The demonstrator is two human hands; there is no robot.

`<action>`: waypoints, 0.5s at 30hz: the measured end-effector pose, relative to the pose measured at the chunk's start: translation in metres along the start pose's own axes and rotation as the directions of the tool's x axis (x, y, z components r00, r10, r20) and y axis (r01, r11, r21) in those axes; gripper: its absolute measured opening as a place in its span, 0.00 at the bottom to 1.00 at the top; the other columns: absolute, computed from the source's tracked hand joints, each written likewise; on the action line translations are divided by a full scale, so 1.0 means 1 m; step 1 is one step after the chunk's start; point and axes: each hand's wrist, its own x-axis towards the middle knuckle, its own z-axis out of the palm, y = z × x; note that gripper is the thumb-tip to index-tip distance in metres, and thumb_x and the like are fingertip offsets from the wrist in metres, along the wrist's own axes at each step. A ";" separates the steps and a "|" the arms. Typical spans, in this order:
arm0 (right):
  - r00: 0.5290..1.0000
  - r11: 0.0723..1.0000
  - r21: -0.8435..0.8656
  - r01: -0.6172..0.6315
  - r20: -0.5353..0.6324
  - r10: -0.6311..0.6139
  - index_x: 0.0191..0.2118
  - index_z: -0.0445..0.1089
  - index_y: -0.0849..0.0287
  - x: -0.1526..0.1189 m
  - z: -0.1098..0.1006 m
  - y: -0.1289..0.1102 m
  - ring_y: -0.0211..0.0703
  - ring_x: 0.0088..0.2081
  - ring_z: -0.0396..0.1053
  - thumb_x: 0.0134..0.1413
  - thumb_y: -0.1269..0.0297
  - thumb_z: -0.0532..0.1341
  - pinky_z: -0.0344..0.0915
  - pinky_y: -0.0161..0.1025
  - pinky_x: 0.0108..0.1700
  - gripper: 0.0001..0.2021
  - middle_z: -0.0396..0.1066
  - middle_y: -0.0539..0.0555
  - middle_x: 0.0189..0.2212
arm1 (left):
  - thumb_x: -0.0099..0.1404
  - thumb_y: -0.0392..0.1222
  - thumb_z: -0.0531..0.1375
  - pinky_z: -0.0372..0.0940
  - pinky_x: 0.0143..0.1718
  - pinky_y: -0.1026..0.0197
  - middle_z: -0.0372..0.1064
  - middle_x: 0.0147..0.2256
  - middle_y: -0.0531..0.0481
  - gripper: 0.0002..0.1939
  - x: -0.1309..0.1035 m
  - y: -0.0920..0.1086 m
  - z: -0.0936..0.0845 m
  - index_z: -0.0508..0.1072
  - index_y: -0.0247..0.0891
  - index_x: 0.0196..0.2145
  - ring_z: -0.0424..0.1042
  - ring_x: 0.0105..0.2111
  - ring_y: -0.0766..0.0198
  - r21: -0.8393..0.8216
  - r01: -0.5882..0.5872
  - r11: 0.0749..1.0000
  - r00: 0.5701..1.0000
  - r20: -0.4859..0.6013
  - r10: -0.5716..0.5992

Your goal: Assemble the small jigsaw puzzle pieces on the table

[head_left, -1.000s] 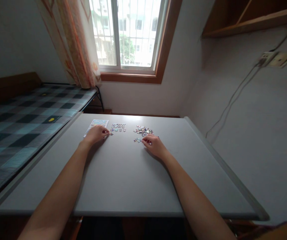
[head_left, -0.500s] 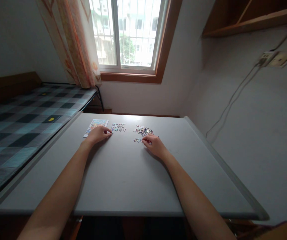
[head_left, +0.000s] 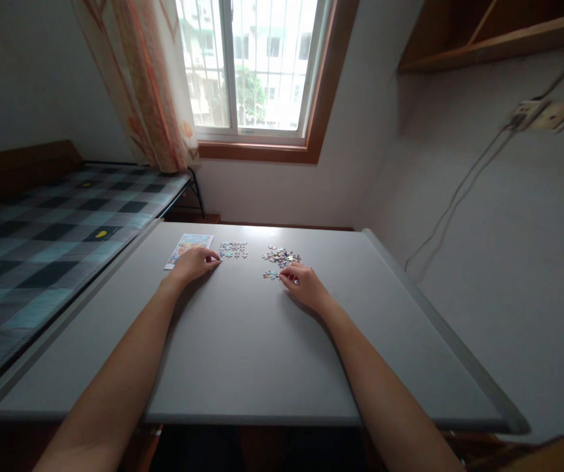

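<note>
My left hand (head_left: 193, 264) rests on the table with thumb and forefinger pinched on a small jigsaw piece (head_left: 219, 261), just below the front left of the rows of jigsaw pieces (head_left: 233, 248). Under and behind this hand lies a colourful picture sheet (head_left: 191, 240), partly covered. My right hand (head_left: 305, 284) is closed, its fingertips pinching at the right edge of a small group of jigsaw pieces (head_left: 270, 275). Right behind it is a heap of loose jigsaw pieces (head_left: 280, 254). The fingers partly hide what the right hand grips.
The pale table (head_left: 252, 354) has raised side edges. A bed with a checked cover (head_left: 65, 210) stands along its left side. Behind are a window (head_left: 262, 72) and a curtain (head_left: 149, 85). A cable (head_left: 451, 200) hangs on the right wall below a wooden shelf (head_left: 498, 49).
</note>
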 end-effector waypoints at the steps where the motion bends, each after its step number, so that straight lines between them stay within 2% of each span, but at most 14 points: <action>1: 1.000 1.000 0.000 0.000 0.000 0.000 0.29 0.71 0.60 0.000 0.000 0.000 0.35 0.29 0.64 0.55 0.69 0.57 0.61 0.34 0.36 0.07 0.69 0.51 0.28 | 0.59 0.49 0.57 0.59 0.32 0.62 0.74 0.30 0.50 0.14 0.000 0.000 0.000 0.79 0.44 0.37 0.70 0.32 0.60 0.000 0.002 1.000 1.000 -0.001 -0.002; 7: 1.000 1.000 -0.013 -0.015 -0.027 0.014 0.30 0.72 0.59 0.000 -0.004 0.000 0.36 0.30 0.65 0.56 0.68 0.57 0.61 0.34 0.36 0.07 0.69 0.51 0.29 | 0.60 0.48 0.57 0.58 0.29 0.64 0.74 0.29 0.51 0.14 0.001 0.009 -0.007 0.78 0.43 0.39 0.69 0.27 0.64 -0.012 -0.026 1.000 0.998 -0.051 0.025; 10: 0.987 0.995 -0.044 -0.085 -0.138 0.078 0.32 0.72 0.59 0.001 -0.010 0.005 0.38 0.30 0.66 0.55 0.67 0.57 0.62 0.35 0.37 0.08 0.70 0.52 0.29 | 0.61 0.47 0.56 0.58 0.29 0.65 0.74 0.27 0.52 0.12 0.001 0.021 -0.010 0.78 0.43 0.37 0.68 0.25 0.66 -0.003 -0.066 0.998 0.993 -0.101 0.065; 13: 0.939 0.976 -0.043 -0.211 -0.285 0.191 0.34 0.73 0.60 0.003 -0.016 0.014 0.39 0.29 0.67 0.54 0.67 0.56 0.63 0.37 0.36 0.09 0.72 0.54 0.31 | 0.62 0.46 0.56 0.58 0.29 0.66 0.72 0.25 0.53 0.12 0.000 0.041 -0.006 0.78 0.43 0.36 0.68 0.24 0.67 0.007 -0.127 0.992 0.984 -0.122 0.127; 15: 0.907 0.963 -0.026 -0.268 -0.342 0.244 0.35 0.73 0.61 0.003 -0.018 0.021 0.40 0.30 0.68 0.54 0.67 0.55 0.64 0.37 0.37 0.10 0.72 0.55 0.32 | 0.63 0.46 0.54 0.58 0.29 0.66 0.72 0.24 0.53 0.13 -0.002 0.056 0.000 0.77 0.43 0.38 0.68 0.24 0.67 0.007 -0.174 0.985 0.979 -0.106 0.173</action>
